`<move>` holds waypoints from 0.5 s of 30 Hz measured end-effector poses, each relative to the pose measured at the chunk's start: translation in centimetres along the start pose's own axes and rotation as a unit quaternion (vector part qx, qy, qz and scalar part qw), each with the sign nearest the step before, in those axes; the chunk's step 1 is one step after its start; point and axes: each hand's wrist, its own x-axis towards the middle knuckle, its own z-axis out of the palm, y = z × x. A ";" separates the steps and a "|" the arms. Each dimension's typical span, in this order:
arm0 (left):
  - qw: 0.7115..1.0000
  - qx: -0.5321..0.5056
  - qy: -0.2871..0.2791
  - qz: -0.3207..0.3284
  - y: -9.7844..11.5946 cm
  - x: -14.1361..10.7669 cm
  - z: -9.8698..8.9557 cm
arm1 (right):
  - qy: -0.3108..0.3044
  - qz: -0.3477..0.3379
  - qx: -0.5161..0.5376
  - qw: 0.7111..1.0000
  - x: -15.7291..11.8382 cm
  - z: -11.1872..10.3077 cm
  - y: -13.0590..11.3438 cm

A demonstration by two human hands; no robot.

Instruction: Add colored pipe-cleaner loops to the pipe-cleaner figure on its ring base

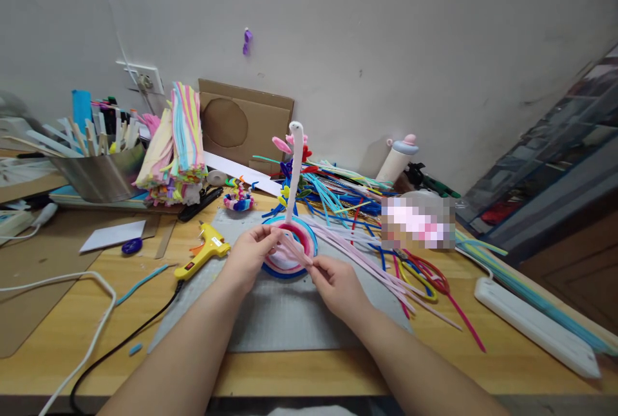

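Head view caught the left hand (255, 250) and right hand (338, 284) each pinching a pink strip (295, 250) over the ring (284, 274) on the grey mat (290, 329); couldn't tell if they touched. Looked like strip-shaping, honestly, so the next move probably called for steady fingertips.

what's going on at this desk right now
A person is holding a pale pink strip between the fingertips of both hands, left hand and right hand, over a coiled pink and blue piece on a grey mat. A white stalk stands up just behind the strip. A yellow glue gun lies to the left, and more pink strips lie to the right.
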 end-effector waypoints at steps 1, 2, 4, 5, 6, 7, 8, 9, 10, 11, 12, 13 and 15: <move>1.000 -0.002 -0.006 -0.006 0.0 0.0 0.0 | 0.001 0.001 -0.003 1.000 0.1 -0.1 0.2; 1.000 -0.009 -0.007 -0.008 0.0 0.0 0.1 | 0.000 0.006 0.004 1.000 0.3 -0.2 0.4; 0.999 -0.040 -0.001 -0.007 0.0 -0.1 0.3 | -0.008 0.031 0.049 0.998 0.7 -0.4 0.8; 0.998 -0.063 0.002 -0.008 0.1 -0.2 0.4 | -0.014 0.046 0.081 0.996 0.9 -0.5 0.9; 0.996 -0.088 0.004 -0.010 0.2 -0.3 0.6 | -0.019 0.057 0.112 0.992 1.2 -0.6 1.0; 0.994 -0.113 0.005 -0.011 0.2 -0.4 0.7 | -0.023 0.061 0.138 0.988 1.3 -0.7 1.0; 0.991 -0.136 0.009 -0.013 0.3 -0.4 0.8 | -0.028 0.058 0.157 0.985 1.5 -0.8 0.9; 0.987 -0.156 0.014 -0.016 0.3 -0.4 0.8 | -0.031 0.051 0.173 0.983 1.6 -0.9 0.7; 0.984 -0.173 0.021 -0.022 0.3 -0.4 0.9 | -0.033 0.043 0.185 0.981 1.6 -0.9 0.4; 0.981 -0.187 0.032 -0.029 0.2 -0.3 0.8 | -0.035 0.038 0.198 0.979 1.5 -0.9 0.1; 0.979 -0.197 0.042 -0.037 0.2 -0.2 0.8 | -0.035 0.037 0.213 0.976 1.5 -0.9 -0.2; 0.976 -0.204 0.050 -0.047 0.1 -0.1 0.8 | -0.033 0.038 0.226 0.973 1.4 -0.9 -0.5; 0.973 -0.211 0.060 -0.064 -0.1 0.1 0.7 | -0.026 0.044 0.244 0.968 1.3 -1.0 -0.9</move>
